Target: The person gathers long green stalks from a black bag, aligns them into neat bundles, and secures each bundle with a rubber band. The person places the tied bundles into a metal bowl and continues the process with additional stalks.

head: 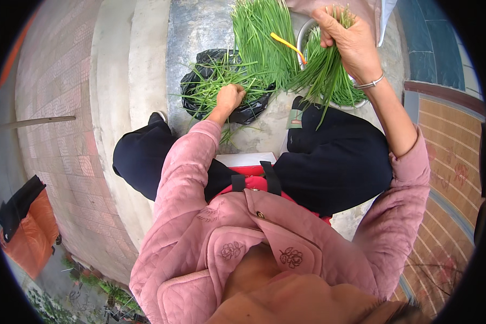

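Note:
My right hand (354, 42) is raised, gripping a bunch of long green chives (328, 73) near its pale ends; the leaves hang down. Beneath it stands a pale round basin (301, 38) holding more chives (346, 95). My left hand (230, 98) has its fingers curled together over loose, tangled leaves (210, 81) in a black plastic bag (249, 115). Whether leaves are pinched in those fingers is hidden. Between bag and basin, a large pile of chives (261, 40) lies with its leaves aligned. A narrow yellow-orange strip (288, 45) rests across it.
My bent knees in dark trousers (332, 162) flank the work area. A few stray leaves (229, 135) lie on the concrete floor (259, 139) before me. Concrete steps (113, 73) drop to pink paving (60, 93) on the left. A brown woven mat (449, 162) lies right.

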Demonstrator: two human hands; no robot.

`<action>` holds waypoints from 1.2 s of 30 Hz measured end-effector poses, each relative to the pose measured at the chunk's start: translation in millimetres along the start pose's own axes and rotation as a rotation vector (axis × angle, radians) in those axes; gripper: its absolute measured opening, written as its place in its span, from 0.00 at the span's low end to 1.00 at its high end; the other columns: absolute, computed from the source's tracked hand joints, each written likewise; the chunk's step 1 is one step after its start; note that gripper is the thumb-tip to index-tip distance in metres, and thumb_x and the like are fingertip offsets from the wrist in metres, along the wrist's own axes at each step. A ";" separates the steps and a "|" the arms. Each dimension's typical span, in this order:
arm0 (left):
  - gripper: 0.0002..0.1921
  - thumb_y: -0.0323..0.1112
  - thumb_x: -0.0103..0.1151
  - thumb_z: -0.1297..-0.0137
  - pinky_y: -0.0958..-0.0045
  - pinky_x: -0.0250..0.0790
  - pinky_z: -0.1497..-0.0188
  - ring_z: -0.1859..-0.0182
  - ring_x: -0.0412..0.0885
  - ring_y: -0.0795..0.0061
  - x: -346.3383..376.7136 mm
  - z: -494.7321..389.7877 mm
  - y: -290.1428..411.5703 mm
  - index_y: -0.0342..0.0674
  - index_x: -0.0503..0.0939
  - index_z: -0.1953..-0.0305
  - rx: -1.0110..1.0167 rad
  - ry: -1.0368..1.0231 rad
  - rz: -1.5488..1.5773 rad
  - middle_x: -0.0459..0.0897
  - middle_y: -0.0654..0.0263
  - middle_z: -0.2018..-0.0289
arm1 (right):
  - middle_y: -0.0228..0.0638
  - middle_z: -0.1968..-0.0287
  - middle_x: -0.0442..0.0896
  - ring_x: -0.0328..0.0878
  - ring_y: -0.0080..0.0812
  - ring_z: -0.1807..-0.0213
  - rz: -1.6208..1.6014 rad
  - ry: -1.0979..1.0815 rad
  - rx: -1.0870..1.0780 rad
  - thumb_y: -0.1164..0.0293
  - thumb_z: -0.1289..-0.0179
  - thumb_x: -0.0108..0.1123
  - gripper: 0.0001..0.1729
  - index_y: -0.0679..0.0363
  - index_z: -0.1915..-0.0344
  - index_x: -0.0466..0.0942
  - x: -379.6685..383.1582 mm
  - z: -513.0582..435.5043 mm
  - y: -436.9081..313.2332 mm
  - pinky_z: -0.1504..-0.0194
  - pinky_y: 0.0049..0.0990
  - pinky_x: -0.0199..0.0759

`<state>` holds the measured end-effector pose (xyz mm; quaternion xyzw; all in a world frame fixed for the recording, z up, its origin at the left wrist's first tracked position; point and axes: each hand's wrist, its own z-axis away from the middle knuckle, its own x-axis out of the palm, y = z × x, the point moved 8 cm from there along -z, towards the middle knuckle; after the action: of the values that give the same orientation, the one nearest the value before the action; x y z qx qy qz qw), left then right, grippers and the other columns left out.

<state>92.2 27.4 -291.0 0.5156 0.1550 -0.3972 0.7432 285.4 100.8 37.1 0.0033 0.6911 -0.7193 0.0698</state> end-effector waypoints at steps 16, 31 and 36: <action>0.10 0.33 0.59 0.44 0.82 0.65 0.65 0.68 0.73 0.86 -135.0 56.3 113.6 0.35 0.78 0.62 0.239 0.086 0.874 0.80 0.70 0.70 | 0.25 0.78 0.74 0.63 0.14 0.82 0.071 -0.370 0.275 0.65 0.49 0.64 0.16 0.66 0.65 0.77 79.1 -6.9 85.8 0.81 0.16 0.58; 0.25 0.51 0.59 0.47 0.73 0.71 0.72 0.74 0.79 0.73 3.3 167.9 -60.6 0.28 0.78 0.66 -0.478 -1.208 -0.340 0.81 0.59 0.75 | 0.27 0.82 0.74 0.65 0.15 0.84 0.044 -0.181 0.016 0.69 0.39 0.48 0.11 0.60 0.78 0.71 53.5 -12.0 41.4 0.82 0.15 0.59; 0.10 0.38 0.56 0.42 0.90 0.60 0.82 0.79 0.75 0.90 -36.2 134.8 -29.1 0.36 0.79 0.67 -0.411 -0.937 0.194 0.81 0.70 0.75 | 0.24 0.81 0.72 0.63 0.13 0.82 0.194 -0.301 0.032 0.66 0.43 0.56 0.10 0.62 0.74 0.75 58.7 -3.4 38.0 0.80 0.15 0.57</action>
<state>23.2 -81.3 -229.9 0.1378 -0.1681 -0.4760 0.8522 231.0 97.2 -6.7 -0.0366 0.6579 -0.7124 0.2414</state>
